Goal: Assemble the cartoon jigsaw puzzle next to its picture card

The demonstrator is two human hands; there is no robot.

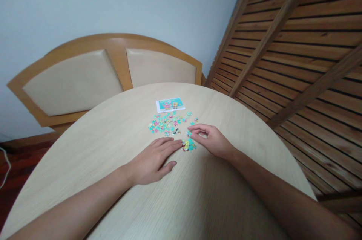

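A small joined patch of jigsaw puzzle (189,145), yellow and teal, lies on the table between my hands. My left hand (158,159) rests flat with its fingers stretched out, the fingertips touching the patch's left edge. Just above the patch, my right hand (207,138) pinches a small teal puzzle piece (188,133) between thumb and fingers. Beyond my hands, loose puzzle pieces (164,122) in teal, pink, yellow and white are spread in a heap. Behind them lies a picture card (170,105) showing cartoon figures on teal.
The round pale wooden table (113,142) fills the foreground. Against its far side stands a wooden-framed bench back (128,70) with cream padding. A slatted wooden panel (296,44) rises on the right, and a white cable (6,166) hangs at the far left.
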